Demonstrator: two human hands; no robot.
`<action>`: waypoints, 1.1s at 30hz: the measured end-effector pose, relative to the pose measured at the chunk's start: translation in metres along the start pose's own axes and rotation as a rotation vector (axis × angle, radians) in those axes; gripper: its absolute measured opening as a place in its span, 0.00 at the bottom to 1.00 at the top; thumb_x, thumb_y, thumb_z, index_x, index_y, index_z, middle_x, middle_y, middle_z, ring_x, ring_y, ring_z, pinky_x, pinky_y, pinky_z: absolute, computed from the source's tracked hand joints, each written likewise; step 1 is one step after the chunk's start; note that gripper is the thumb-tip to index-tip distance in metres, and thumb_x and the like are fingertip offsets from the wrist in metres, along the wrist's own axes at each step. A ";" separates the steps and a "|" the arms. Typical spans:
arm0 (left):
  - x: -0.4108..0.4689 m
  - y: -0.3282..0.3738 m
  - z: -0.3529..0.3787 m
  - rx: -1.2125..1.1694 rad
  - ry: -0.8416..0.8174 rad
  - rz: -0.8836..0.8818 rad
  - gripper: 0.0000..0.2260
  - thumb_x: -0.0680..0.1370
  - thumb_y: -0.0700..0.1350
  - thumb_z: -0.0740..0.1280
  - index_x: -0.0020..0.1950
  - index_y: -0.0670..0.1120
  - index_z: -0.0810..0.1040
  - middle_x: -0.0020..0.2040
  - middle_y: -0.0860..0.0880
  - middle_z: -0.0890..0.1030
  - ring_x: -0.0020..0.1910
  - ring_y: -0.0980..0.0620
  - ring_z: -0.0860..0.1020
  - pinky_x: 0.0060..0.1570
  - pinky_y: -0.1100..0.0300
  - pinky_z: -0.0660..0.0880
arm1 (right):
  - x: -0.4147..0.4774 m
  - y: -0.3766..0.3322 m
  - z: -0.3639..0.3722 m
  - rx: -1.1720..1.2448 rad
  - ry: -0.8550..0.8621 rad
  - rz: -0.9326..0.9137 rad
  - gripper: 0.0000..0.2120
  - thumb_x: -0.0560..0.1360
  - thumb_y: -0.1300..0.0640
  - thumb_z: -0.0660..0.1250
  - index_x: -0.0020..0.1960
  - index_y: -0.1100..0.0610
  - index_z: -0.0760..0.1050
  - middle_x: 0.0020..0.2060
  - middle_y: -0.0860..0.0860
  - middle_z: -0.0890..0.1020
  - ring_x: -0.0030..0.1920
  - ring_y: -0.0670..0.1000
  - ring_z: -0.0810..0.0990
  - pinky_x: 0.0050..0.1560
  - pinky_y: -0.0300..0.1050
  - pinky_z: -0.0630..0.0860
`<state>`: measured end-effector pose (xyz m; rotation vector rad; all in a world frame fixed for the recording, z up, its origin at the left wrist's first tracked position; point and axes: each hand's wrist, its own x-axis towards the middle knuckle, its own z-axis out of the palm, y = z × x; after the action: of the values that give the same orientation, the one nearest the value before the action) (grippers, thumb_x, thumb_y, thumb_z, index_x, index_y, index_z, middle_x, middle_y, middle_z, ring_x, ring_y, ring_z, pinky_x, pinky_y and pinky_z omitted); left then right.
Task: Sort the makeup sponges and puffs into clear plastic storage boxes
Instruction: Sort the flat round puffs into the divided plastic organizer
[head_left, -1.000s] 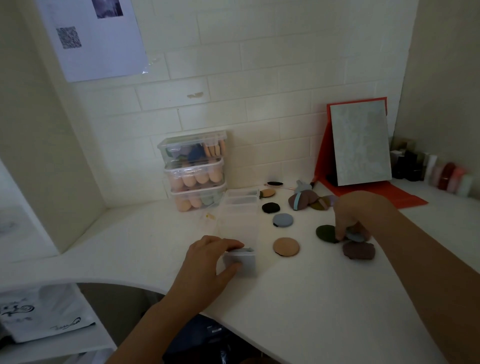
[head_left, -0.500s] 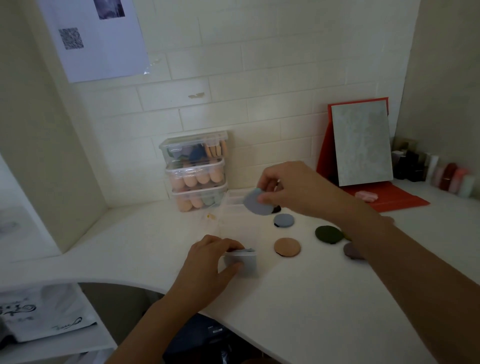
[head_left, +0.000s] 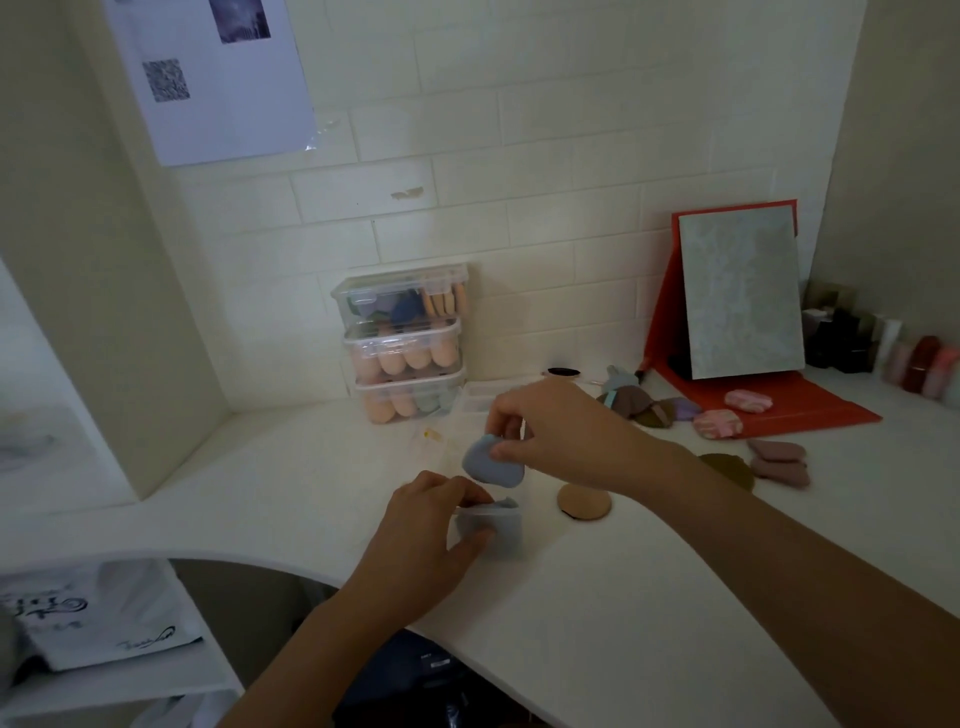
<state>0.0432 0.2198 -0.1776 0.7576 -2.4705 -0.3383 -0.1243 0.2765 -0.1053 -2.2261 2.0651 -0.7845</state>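
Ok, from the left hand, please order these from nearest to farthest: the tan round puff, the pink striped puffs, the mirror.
1. The tan round puff, on the table just right of the left hand.
2. The pink striped puffs, farther right and farther back.
3. The mirror, far right, standing by the wall.
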 end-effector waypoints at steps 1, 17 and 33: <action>0.000 0.000 0.000 -0.004 0.000 0.002 0.10 0.76 0.50 0.67 0.56 0.53 0.76 0.46 0.64 0.67 0.50 0.62 0.67 0.53 0.70 0.62 | 0.001 -0.002 0.001 -0.024 -0.006 -0.008 0.08 0.74 0.54 0.68 0.51 0.55 0.79 0.44 0.49 0.82 0.36 0.42 0.72 0.36 0.30 0.65; 0.001 -0.010 0.007 -0.009 0.007 0.054 0.23 0.68 0.62 0.54 0.53 0.52 0.78 0.48 0.57 0.78 0.52 0.57 0.72 0.54 0.62 0.66 | -0.002 -0.010 0.005 -0.126 -0.106 -0.016 0.07 0.76 0.54 0.65 0.52 0.55 0.77 0.46 0.50 0.81 0.46 0.47 0.76 0.47 0.41 0.71; 0.000 -0.015 0.011 -0.105 0.120 0.053 0.12 0.70 0.44 0.74 0.53 0.53 0.82 0.49 0.60 0.66 0.53 0.66 0.68 0.48 0.78 0.65 | -0.008 -0.022 0.016 -0.362 -0.233 0.047 0.10 0.79 0.55 0.60 0.39 0.55 0.73 0.28 0.49 0.67 0.28 0.46 0.64 0.28 0.39 0.57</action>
<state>0.0436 0.2083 -0.1926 0.6481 -2.3361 -0.3882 -0.0975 0.2813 -0.1149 -2.2855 2.2748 -0.1422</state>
